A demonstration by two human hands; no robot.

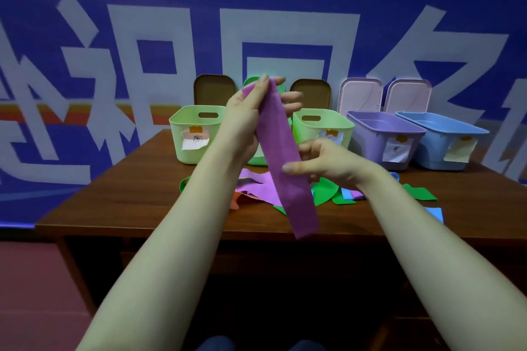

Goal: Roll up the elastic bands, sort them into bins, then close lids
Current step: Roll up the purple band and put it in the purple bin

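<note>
A long purple elastic band (pixel 288 168) hangs flat in the air over the table. My left hand (pixel 245 120) pinches its top end, raised in front of the bins. My right hand (pixel 328 164) holds the band's middle, thumb in front and fingers behind. The lower end dangles free past the table's front edge. More bands lie in a loose heap (pixel 265 189) on the table below: purple, green, blue and orange ones.
Several open bins stand in a row at the back of the wooden table (pixel 137 194): green bins (pixel 196 134) (pixel 322 125), a purple bin (pixel 385 137), a blue bin (pixel 445 139). Their lids lean upright behind them (pixel 360 94). A blue printed wall is behind.
</note>
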